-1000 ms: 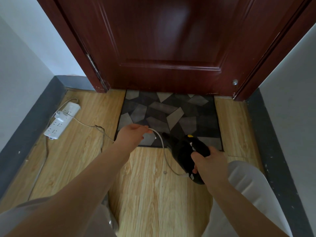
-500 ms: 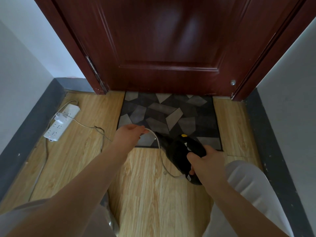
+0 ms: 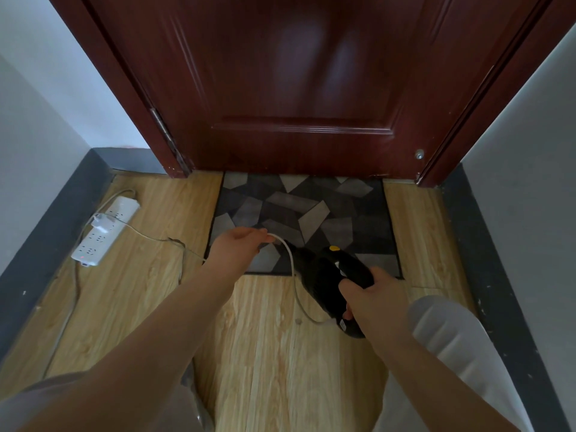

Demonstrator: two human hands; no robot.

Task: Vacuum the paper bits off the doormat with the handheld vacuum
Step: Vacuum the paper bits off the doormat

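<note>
Over the last second the handheld vacuum has crept left along the doormat front edge, at 6 o'clock. Right hand fingers wrap its handle; left hand pinches the cord clear. No paper bits are discernible.

The near edge of the doormat is partly covered by the left hand and the handheld vacuum, whose nozzle tip is lost against the dark pattern at 11 o'clock. Its handle is wrapped by the right hand. Paper bits cannot be made out
</note>
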